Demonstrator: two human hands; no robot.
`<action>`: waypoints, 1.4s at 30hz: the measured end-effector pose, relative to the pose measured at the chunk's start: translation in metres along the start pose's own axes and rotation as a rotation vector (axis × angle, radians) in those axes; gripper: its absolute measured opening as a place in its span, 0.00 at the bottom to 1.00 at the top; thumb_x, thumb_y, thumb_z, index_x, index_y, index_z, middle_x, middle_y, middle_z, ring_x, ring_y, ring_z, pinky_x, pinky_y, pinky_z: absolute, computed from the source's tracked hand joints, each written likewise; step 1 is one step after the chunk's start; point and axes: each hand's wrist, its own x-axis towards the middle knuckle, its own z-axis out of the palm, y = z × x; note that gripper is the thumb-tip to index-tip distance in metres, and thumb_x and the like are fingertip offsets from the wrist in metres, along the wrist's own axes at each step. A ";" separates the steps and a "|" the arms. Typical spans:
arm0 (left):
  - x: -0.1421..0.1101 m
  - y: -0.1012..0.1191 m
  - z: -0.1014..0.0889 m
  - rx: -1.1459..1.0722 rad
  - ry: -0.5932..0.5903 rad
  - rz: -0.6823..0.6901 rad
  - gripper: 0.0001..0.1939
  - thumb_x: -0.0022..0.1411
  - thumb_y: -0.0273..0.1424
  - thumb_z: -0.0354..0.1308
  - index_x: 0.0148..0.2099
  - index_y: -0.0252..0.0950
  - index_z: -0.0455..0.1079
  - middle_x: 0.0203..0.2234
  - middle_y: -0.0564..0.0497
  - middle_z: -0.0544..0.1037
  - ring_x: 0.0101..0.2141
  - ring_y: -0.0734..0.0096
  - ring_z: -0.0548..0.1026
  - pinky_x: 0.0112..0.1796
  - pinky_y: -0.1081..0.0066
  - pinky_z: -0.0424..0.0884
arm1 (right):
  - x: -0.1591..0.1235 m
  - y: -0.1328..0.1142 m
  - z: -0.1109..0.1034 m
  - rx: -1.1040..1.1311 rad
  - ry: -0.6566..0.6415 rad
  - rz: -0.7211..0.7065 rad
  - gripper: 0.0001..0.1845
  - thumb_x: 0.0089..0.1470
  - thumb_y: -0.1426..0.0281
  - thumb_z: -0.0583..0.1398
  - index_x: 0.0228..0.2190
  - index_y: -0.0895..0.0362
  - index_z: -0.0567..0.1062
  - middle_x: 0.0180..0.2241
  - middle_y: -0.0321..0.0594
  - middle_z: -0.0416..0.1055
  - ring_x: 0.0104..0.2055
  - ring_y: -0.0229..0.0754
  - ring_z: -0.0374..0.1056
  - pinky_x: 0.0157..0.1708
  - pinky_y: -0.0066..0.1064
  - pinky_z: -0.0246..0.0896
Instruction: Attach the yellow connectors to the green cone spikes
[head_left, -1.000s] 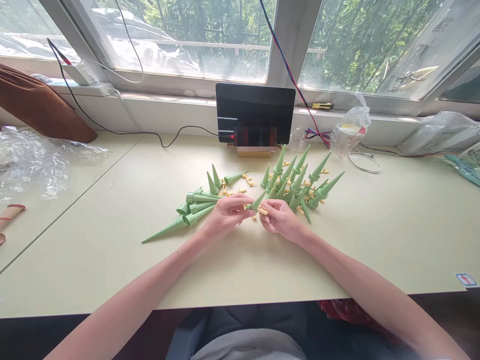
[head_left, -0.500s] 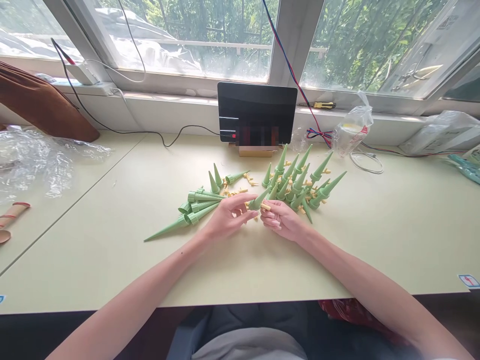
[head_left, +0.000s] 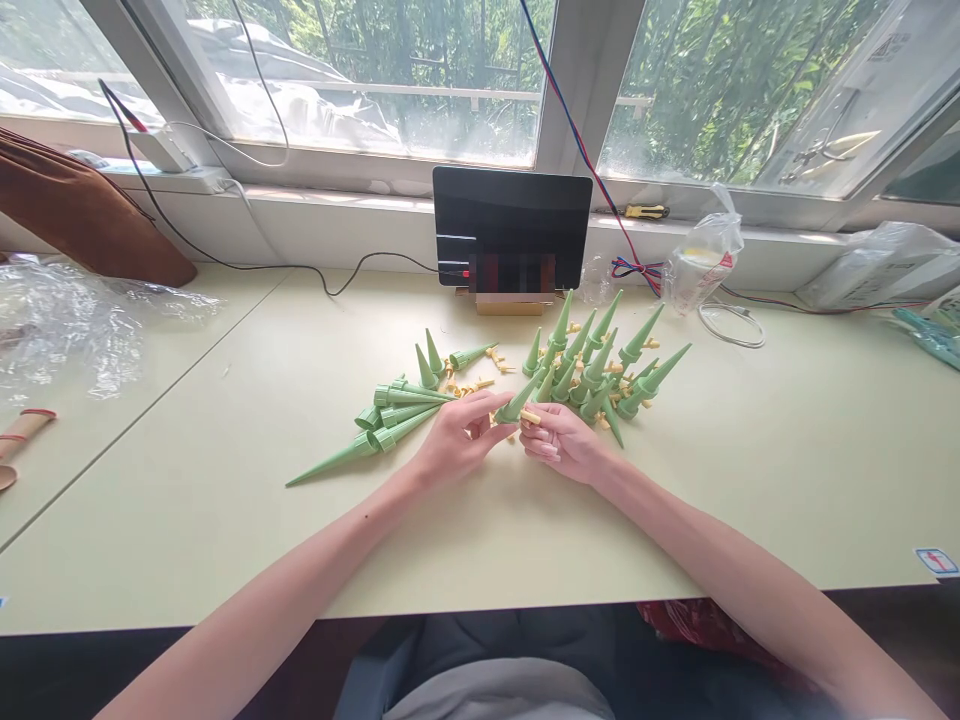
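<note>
Between thumb and fingers, my left hand (head_left: 456,434) grips a green watering spike (head_left: 514,406) by its wide collar, its tip pointing up and to the right. My right hand (head_left: 566,442) pinches a small yellow valve (head_left: 531,416) right beside that collar; whether the two are joined I cannot tell. Left of my hands lies a pile of bare green spikes (head_left: 405,412), with two upright spikes (head_left: 429,362) behind it. Loose yellow valves (head_left: 472,384) are scattered beyond my left fingers. Several spikes with yellow valves fitted (head_left: 596,370) stand clustered behind my right hand.
A dark tablet (head_left: 514,220) leans on a small cardboard stand (head_left: 510,305) at the back. Clear plastic wrap (head_left: 67,320) and a wooden piece (head_left: 26,432) lie at left. A bagged roll (head_left: 697,270) and a coiled cable (head_left: 731,325) sit at back right.
My left fingers have closed in more on the green spike's collar. My right hand holds the yellow valve in nearly the same place. The view has shifted slightly.
</note>
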 end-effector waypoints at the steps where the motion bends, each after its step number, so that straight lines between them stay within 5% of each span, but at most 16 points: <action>1: 0.000 0.001 0.000 -0.007 0.005 -0.007 0.17 0.64 0.33 0.61 0.54 0.34 0.75 0.37 0.47 0.77 0.24 0.80 0.68 0.24 0.78 0.67 | 0.000 0.000 0.000 0.000 0.003 0.001 0.20 0.53 0.65 0.68 0.20 0.59 0.66 0.16 0.26 0.53 0.15 0.26 0.48 0.15 0.21 0.42; 12: 0.000 0.010 -0.002 -0.051 -0.015 -0.109 0.17 0.61 0.34 0.62 0.51 0.33 0.77 0.30 0.50 0.73 0.21 0.81 0.61 0.21 0.77 0.60 | -0.001 0.000 0.003 -0.071 0.041 -0.047 0.24 0.51 0.62 0.69 0.18 0.59 0.64 0.16 0.26 0.54 0.14 0.26 0.49 0.16 0.23 0.40; 27: 0.003 0.020 -0.012 -0.160 -0.204 -0.328 0.15 0.62 0.41 0.60 0.39 0.33 0.78 0.18 0.58 0.54 0.21 0.79 0.49 0.21 0.74 0.44 | -0.007 -0.003 0.006 -0.569 0.221 -0.254 0.21 0.56 0.54 0.63 0.22 0.57 0.69 0.16 0.29 0.58 0.15 0.31 0.54 0.16 0.26 0.49; 36: 0.005 0.018 -0.014 -0.202 -0.232 -0.360 0.17 0.60 0.41 0.61 0.25 0.33 0.71 0.17 0.56 0.58 0.20 0.79 0.54 0.20 0.73 0.48 | -0.011 -0.001 0.001 -0.887 0.220 -0.326 0.19 0.62 0.58 0.57 0.23 0.56 0.70 0.16 0.31 0.61 0.18 0.35 0.57 0.22 0.29 0.54; 42: 0.006 0.016 -0.015 -0.204 -0.279 -0.448 0.18 0.59 0.39 0.61 0.22 0.33 0.67 0.17 0.56 0.59 0.20 0.80 0.55 0.20 0.73 0.47 | -0.010 -0.002 -0.003 -1.152 0.174 -0.508 0.17 0.62 0.63 0.57 0.24 0.56 0.72 0.20 0.35 0.64 0.22 0.37 0.55 0.25 0.30 0.51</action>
